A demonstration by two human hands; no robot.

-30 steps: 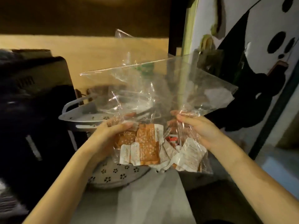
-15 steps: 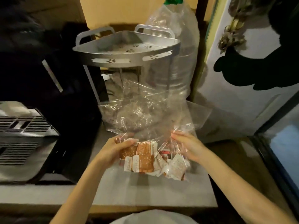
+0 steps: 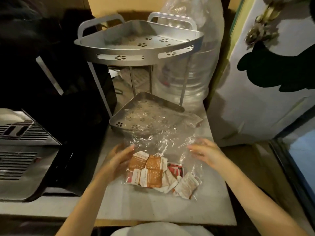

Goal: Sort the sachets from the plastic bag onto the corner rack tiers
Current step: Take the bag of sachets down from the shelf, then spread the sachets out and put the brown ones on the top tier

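A clear plastic bag (image 3: 163, 142) lies flat on the grey counter (image 3: 153, 205), its open end draped over the lower tier (image 3: 119, 124) of a silver corner rack. Inside it sit several sachets: orange ones (image 3: 150, 169), a red one (image 3: 175, 169) and white ones (image 3: 186, 184). The rack's upper tier (image 3: 136, 48) stands above, bare. My left hand (image 3: 119, 159) rests against the bag's left side beside the orange sachets, fingers spread. Over the bag's right edge my right hand (image 3: 204, 152) hovers with its fingers loosely apart; it is blurred.
A black appliance (image 3: 51, 99) with a metal grille (image 3: 20, 147) fills the left. A large clear water bottle (image 3: 185, 74) stands behind the rack. A white panel with a black panda figure (image 3: 272, 65) borders the right. The counter's front edge is near me.
The bag of sachets came down from mid-air and now lies on the counter. Both hands have let go of their pinch on it and opened.
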